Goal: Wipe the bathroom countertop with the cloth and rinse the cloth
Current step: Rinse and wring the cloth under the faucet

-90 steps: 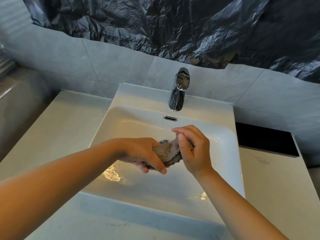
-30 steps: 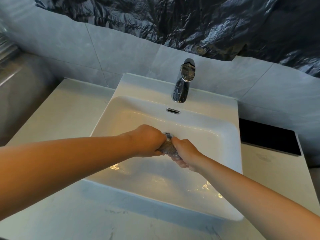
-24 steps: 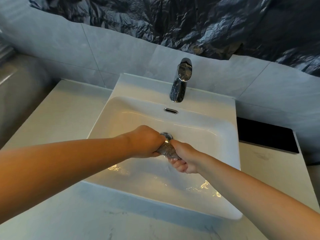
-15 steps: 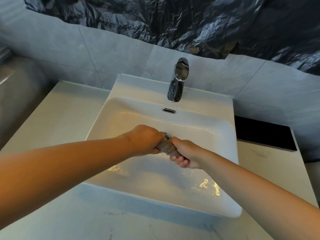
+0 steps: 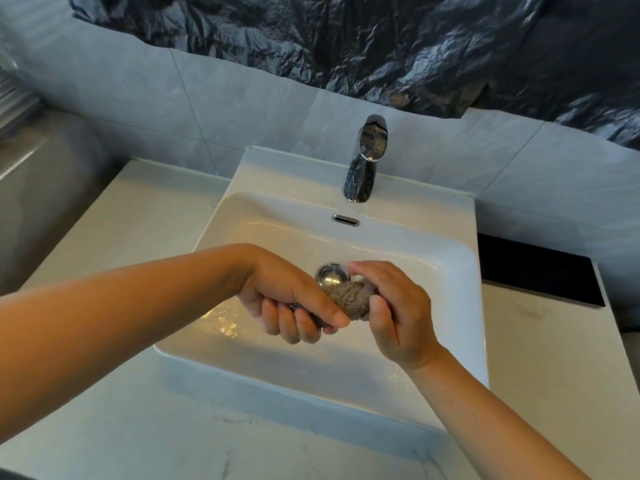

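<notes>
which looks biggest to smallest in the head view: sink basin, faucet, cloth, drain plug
1. sink basin
2. faucet
3. cloth, though both hands hide much of it, so its rank against the faucet is unsure
4. drain plug, partly hidden behind the cloth

Soft, cool room light, with a warm patch in the basin.

Warm glints sparkle on the wet sink (image 5: 460, 306) floor, and the chrome faucet (image 5: 363, 168) carries sharp highlights. The arms shade the countertop (image 5: 138, 216) front. Wide-angle bending curves the edges; everything is fairly sharp, with slight softness at the corners.
</notes>
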Tool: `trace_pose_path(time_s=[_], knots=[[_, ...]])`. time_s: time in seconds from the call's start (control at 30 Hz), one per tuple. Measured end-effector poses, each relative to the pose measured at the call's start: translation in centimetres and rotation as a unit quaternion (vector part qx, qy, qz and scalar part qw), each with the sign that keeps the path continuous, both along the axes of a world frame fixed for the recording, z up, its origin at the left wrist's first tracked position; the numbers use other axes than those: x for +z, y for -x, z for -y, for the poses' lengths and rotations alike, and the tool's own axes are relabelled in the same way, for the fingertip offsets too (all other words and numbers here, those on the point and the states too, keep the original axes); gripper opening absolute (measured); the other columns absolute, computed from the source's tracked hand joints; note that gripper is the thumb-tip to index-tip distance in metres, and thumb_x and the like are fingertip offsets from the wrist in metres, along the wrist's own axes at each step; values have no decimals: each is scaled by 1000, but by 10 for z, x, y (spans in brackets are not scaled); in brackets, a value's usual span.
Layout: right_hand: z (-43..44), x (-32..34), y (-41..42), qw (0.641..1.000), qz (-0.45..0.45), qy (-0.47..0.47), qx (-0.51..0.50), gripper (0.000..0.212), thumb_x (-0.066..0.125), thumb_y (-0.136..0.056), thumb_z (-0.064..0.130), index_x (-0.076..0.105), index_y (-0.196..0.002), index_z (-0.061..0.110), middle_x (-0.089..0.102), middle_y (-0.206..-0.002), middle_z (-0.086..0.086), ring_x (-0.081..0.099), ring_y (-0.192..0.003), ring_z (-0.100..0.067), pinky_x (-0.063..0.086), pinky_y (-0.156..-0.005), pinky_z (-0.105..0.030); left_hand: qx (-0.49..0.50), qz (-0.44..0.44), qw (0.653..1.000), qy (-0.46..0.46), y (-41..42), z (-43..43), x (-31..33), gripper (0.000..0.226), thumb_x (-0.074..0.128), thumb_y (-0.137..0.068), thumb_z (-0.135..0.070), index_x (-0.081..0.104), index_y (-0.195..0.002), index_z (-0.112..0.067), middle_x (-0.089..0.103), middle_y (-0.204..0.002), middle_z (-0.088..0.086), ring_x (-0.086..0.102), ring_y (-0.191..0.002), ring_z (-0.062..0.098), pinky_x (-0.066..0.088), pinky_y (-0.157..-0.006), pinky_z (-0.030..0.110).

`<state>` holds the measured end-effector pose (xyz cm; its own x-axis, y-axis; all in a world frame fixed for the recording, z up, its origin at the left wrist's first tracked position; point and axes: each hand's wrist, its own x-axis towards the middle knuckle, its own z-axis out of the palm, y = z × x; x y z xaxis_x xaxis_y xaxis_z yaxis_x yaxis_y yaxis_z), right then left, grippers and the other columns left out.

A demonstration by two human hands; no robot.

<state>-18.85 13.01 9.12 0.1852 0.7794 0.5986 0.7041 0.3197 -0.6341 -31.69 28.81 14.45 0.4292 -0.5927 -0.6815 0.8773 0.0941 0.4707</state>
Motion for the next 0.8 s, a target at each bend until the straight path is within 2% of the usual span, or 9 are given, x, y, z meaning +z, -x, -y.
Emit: trace_pose_path(time_s=[0.1,0.2,0.27,0.33,0.43,0.5,0.63,0.73,0.8], knots=[[-12,7,3,999,14,-30,-18,50,31,-100,30,70,-85,3,69,-76,-7,60,-71,-10,48,-59,-18,-13,14,999,-50,-1,1,6,27,55,-92,-27,48,-66,-21,34,-53,-9,28,-40,2,23,-34,11],[-18,3,6,994,-64,77,-48,49,35,-95,30,70,-71,6,62,-61,-1,56,-60,-14,43,-49,-22,-15,54,968,-244,-1,8,6,33,66,-86,-28,43,-65,-18,35,-54,-4,27,-43,8,22,-38,16],[-19,-5,11,973,-126,182,-72,53,33,-95,38,66,-66,8,58,-56,-7,54,-57,-19,41,-49,-28,-12,87,912,-400,-2,17,2,28,71,-81,-32,51,-72,-14,43,-57,-1,34,-45,11,28,-41,19],[-19,-20,13,947,-146,268,-96,54,32,-97,38,59,-61,9,56,-58,-12,52,-56,-22,41,-51,-32,-28,134,832,-538,-3,26,-8,26,70,-79,-36,59,-83,-12,53,-66,0,47,-55,14,38,-49,21],[-21,-35,17,901,-237,349,-102,53,33,-89,46,54,-58,9,55,-61,-13,52,-61,-26,45,-57,-37,-74,182,724,-661,-5,35,-23,21,61,-81,-31,62,-94,-15,53,-72,-2,53,-70,19,38,-53,24],[-24,-37,20,859,-309,390,-124,47,34,-81,45,53,-58,9,51,-60,-10,47,-61,-24,40,-57,-34,-124,221,662,-705,-7,35,-32,18,54,-82,-28,61,-96,-18,52,-72,-3,53,-72,20,38,-55,25],[-26,-31,20,757,-391,502,-148,35,31,-92,21,55,-69,9,43,-53,-4,34,-41,-12,24,-42,-19,-220,297,566,-737,-11,31,-42,21,47,-87,-30,60,-100,-19,54,-74,-3,57,-72,21,38,-58,26],[-26,-26,18,678,-445,569,-134,37,27,-93,24,54,-72,9,38,-45,0,24,-35,-11,17,-40,-18,-270,350,532,-722,-16,23,-42,22,47,-89,-32,58,-102,-19,60,-82,-1,62,-80,23,44,-63,29],[-26,-24,17,625,-501,587,-117,33,27,-92,23,48,-70,12,35,-42,2,20,-33,-9,14,-37,-17,-290,372,522,-711,-20,19,-40,24,49,-90,-35,56,-106,-19,63,-89,0,59,-80,23,41,-64,29]])
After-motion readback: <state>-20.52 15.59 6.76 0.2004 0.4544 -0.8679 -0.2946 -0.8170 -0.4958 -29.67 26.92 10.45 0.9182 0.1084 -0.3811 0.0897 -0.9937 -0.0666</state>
